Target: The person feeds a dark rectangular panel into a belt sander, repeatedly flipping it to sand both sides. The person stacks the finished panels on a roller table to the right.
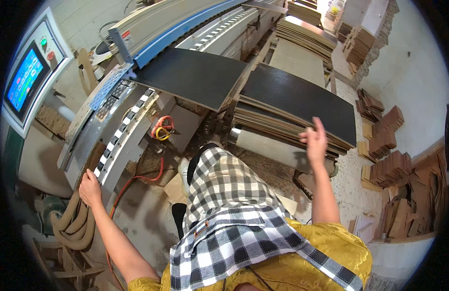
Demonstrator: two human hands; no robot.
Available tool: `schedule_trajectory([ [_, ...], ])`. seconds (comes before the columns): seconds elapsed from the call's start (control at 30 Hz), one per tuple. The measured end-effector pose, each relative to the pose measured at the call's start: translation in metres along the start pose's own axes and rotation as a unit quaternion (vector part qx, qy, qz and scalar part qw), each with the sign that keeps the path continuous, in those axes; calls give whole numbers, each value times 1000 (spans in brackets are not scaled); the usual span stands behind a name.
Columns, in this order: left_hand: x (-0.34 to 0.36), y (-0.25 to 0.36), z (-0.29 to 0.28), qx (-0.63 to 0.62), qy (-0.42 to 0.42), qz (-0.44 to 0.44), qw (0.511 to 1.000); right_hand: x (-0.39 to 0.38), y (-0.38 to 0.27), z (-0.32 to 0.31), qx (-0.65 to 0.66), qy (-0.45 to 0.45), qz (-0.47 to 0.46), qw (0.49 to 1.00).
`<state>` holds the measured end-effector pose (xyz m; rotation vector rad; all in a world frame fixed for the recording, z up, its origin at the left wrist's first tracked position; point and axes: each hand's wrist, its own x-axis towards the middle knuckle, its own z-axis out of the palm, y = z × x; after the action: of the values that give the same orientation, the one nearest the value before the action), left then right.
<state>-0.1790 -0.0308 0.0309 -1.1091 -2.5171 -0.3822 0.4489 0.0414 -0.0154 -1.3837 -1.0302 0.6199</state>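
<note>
My left hand is closed at the near end of the long machine's bed, its fingers curled over the edge beside the roller rail. My right hand hovers by the near edge of a stack of boards, empty, with one finger stretched out and the others bent. The top board of that stack is a black panel, and paler board edges show beneath it. Another black panel lies partly in the machine, below its blue beam, and sticks out toward the stack.
A control screen with buttons stands at the left. Scissors with red and yellow handles hang on the machine's side. A ribbed hose and an orange cable run below. Brown board piles line the right wall.
</note>
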Motion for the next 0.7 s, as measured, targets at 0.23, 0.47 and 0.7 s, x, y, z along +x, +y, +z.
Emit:
schedule_trajectory([
  [0.23, 1, -3, 8, -9, 1, -6, 1000, 22, 13, -135, -87, 275, 124, 949],
  [0.47, -1, 6, -1, -20, 11, 7, 1000, 12, 53, -134, -22, 332, 16, 943],
  [0.7, -1, -6, 5, -22, 7, -20, 1000, -38, 50, -106, 357, 157, 242, 889],
])
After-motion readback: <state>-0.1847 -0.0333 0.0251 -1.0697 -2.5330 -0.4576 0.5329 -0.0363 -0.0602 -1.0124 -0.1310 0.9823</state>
